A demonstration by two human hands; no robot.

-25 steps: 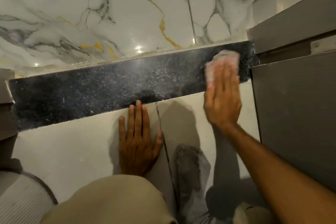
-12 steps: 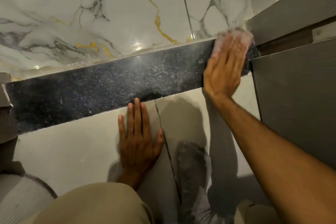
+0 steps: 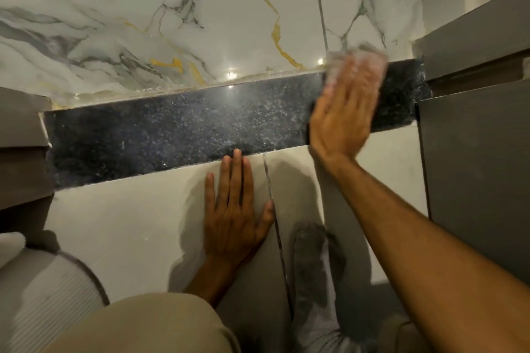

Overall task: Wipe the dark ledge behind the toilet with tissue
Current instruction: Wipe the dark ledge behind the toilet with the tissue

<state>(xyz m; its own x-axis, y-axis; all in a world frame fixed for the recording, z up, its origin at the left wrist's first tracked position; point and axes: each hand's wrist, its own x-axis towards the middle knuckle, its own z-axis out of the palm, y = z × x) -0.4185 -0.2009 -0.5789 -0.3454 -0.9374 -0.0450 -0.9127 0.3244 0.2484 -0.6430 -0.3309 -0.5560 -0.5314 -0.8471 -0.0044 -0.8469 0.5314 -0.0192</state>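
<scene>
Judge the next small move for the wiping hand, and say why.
Probably sweep the right hand, pressing the tissue, leftward along the ledge. It sits near the right end, and pale specks cover the long stretch to its left. The left hand braces on the tile below.

A tiled bathroom is seen here. The back wall is clad in glossy white marble-look tiles (image 3: 200, 23), veined in grey and gold, with ceiling lights mirrored in the glaze. Beneath them a dark speckled stone ledge (image 3: 172, 135) is set, and below that plain pale tiles (image 3: 129, 223) split by a grout line are laid. A white ribbed fixture with a rounded edge (image 3: 43, 295) is glimpsed at lower left; whether it is the toilet cannot be told. Grey cabinet panels (image 3: 473, 166) are fitted at the right, and more grey panelling (image 3: 20, 135) at the left.
</scene>
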